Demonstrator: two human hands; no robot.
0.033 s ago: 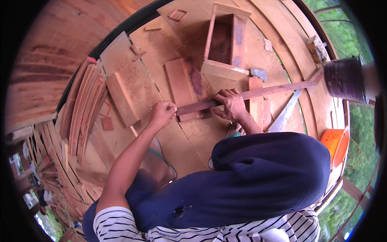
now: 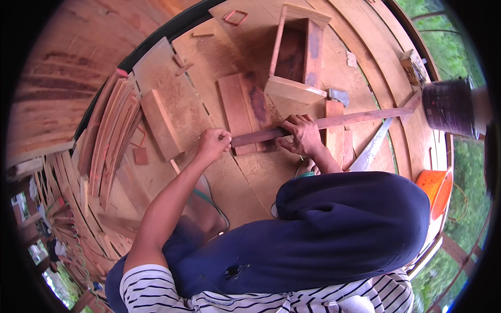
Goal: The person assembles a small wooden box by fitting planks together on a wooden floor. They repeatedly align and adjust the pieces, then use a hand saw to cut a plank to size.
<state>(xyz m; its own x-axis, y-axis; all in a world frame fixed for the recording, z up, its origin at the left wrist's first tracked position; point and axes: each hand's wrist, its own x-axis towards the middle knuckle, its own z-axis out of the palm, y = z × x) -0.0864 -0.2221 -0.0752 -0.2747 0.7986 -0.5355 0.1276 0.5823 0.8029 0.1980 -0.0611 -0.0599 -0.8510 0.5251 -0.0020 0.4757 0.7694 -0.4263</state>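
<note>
A long narrow wooden strip (image 2: 360, 118) runs across in front of me, sloping up to the right. My left hand (image 2: 213, 144) is closed with its fingertips pinched at the strip's left end. Farther along, my right hand (image 2: 302, 136) grips the strip from above, fingers over the far edge and thumb on the near side. Beneath the strip lie reddish boards (image 2: 234, 107), one with a dark stain. Beyond my right hand stands an open wooden box frame (image 2: 296, 89). An axe head (image 2: 338, 97) rests close to that box's corner.
A handsaw (image 2: 371, 151) lies right of my knee. A dark bucket (image 2: 448, 107) stands near the strip's far end, an orange container (image 2: 436, 189) nearer. At left are stacked curved planks (image 2: 107, 138) and a thick board (image 2: 159, 125). Sawdust covers the plank floor (image 2: 250, 185).
The whole view has shifted slightly, with things appearing a little farther right. Both hands keep their places on the strip.
</note>
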